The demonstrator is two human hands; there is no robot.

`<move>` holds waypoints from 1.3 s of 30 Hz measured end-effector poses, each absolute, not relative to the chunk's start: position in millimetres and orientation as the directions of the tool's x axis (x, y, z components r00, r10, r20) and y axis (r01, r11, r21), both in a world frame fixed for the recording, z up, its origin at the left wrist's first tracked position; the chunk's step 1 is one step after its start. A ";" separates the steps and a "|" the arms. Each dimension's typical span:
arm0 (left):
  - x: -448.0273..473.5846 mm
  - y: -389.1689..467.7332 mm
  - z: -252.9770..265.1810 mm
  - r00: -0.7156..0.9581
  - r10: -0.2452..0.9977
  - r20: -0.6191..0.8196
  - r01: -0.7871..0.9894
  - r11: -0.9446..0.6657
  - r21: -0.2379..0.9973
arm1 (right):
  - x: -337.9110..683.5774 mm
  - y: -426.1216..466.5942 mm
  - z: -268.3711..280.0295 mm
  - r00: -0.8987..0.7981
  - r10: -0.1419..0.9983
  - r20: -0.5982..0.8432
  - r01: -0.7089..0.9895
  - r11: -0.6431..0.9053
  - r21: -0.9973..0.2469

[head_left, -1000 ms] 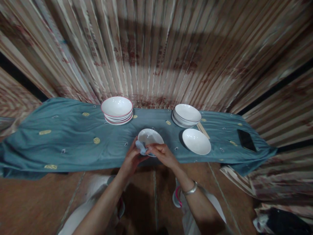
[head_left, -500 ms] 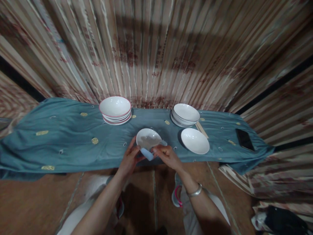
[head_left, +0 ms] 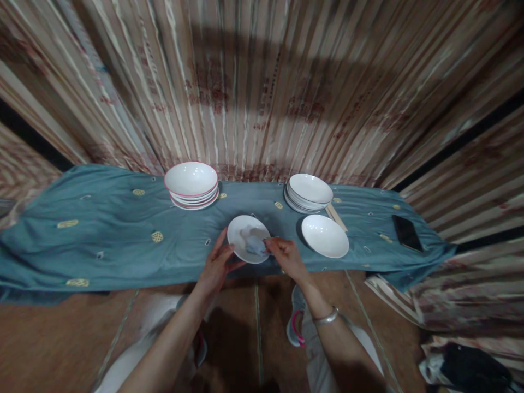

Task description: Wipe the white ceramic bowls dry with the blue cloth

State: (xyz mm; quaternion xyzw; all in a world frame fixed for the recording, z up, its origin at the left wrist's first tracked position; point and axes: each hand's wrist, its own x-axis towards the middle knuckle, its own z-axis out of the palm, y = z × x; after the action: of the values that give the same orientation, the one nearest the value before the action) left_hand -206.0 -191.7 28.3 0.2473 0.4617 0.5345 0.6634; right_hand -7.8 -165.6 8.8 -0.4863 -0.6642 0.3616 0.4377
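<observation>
Striped curtain (head_left: 245, 109), teal tablecloth (head_left: 123, 224), brown floor (head_left: 53, 344), held bowl (head_left: 238, 233)

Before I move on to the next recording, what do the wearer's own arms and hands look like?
Both the left hand and the right hand are ungloved. No sleeve shows on the left forearm or the right forearm. A smooth, rounded silver bangle sits just above the right wrist; nothing is seen worn on the left.
</observation>
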 end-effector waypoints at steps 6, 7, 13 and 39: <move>-206.1 -191.8 28.6 -0.008 0.938 -0.346 -0.470 0.302 0.829 | -7.9 -159.1 6.5 0.019 0.970 0.242 0.411 0.213 -0.887; -206.3 -191.9 28.5 -0.003 0.939 -0.343 -0.467 0.302 0.831 | -7.9 -157.8 5.8 0.041 0.968 0.249 0.424 0.209 -0.881; -206.6 -194.2 28.7 0.012 0.947 -0.320 -0.427 0.294 0.855 | -4.5 -147.9 -5.7 0.093 0.960 0.265 0.468 0.192 -0.862; -202.1 -197.9 33.0 0.079 0.968 -0.238 -0.352 0.251 0.902 | -30.9 -134.4 -4.6 -0.183 0.940 0.287 0.425 0.339 -0.840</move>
State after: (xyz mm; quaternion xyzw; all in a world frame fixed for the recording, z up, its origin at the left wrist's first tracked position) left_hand -202.1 -197.9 33.0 0.3420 0.4505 0.5077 0.6499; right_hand -30.9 -134.4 -4.6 -0.4848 -0.7040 0.3094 0.4168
